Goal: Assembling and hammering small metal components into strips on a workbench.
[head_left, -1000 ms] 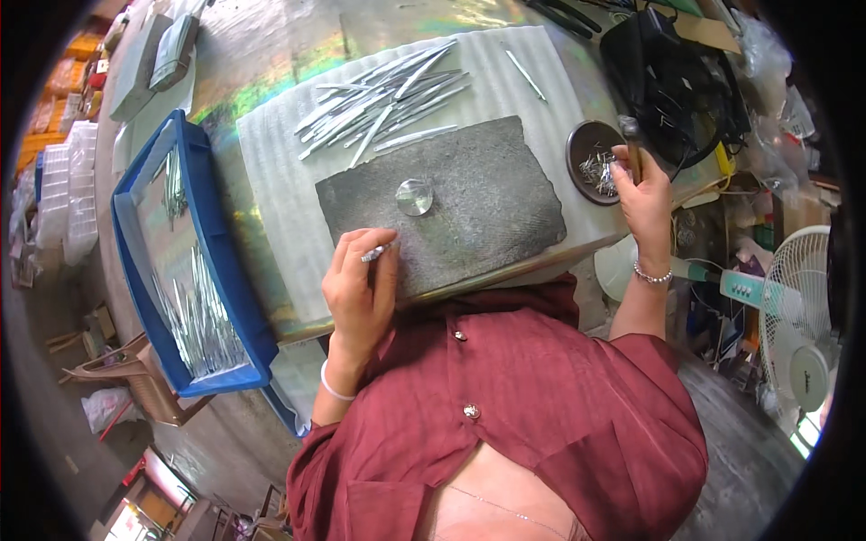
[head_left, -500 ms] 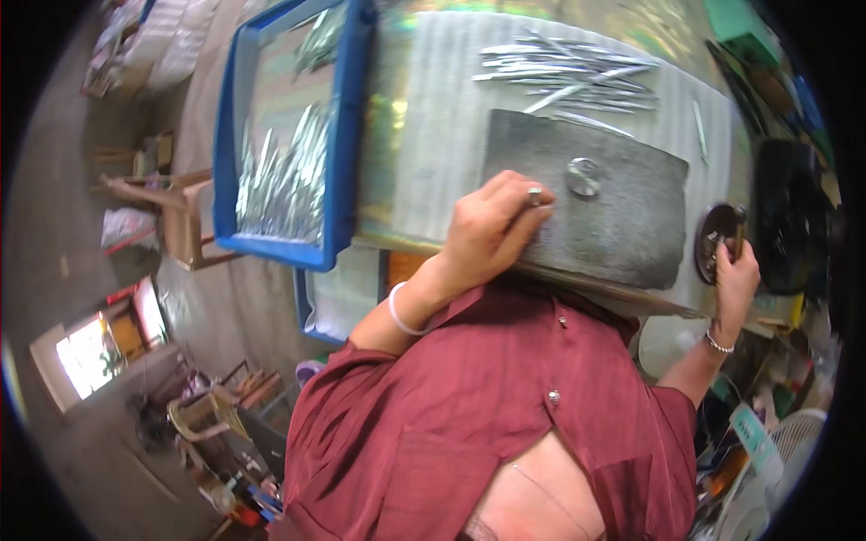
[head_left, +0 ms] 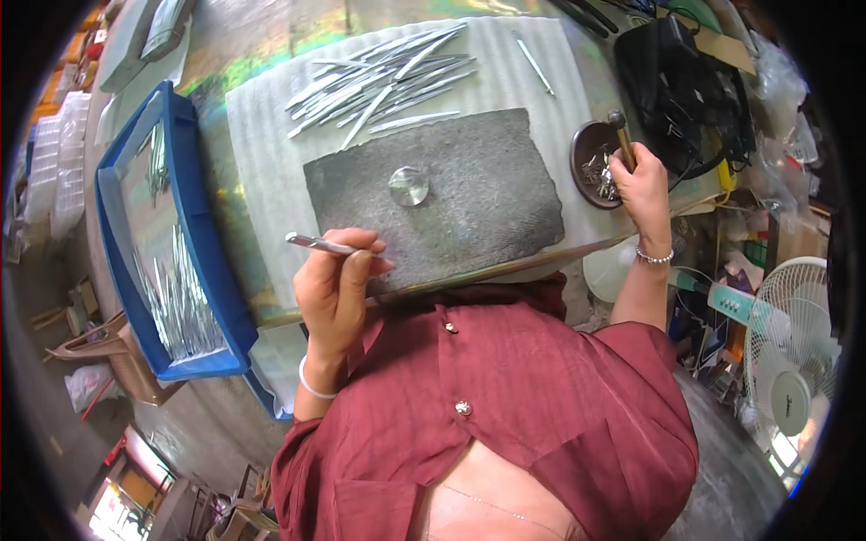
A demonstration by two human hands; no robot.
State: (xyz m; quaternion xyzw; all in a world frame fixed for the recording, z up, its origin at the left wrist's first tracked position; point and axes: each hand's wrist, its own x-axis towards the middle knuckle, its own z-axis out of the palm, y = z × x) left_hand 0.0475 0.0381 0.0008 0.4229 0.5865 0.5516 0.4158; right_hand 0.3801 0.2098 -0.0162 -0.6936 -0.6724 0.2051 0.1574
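Metal strip [head_left: 321, 242] pinched in the left hand [head_left: 338, 288] at the grey mat's [head_left: 487, 225] near-left corner; right hand [head_left: 639, 178] closed around a small hammer [head_left: 621, 135] over the brown dish [head_left: 591, 153] at the table's right edge

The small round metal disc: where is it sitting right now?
In the head view the round metal disc lies on the dark grey mat, left of its centre, just below the pile of metal strips and above the left hand holding a thin metal piece.
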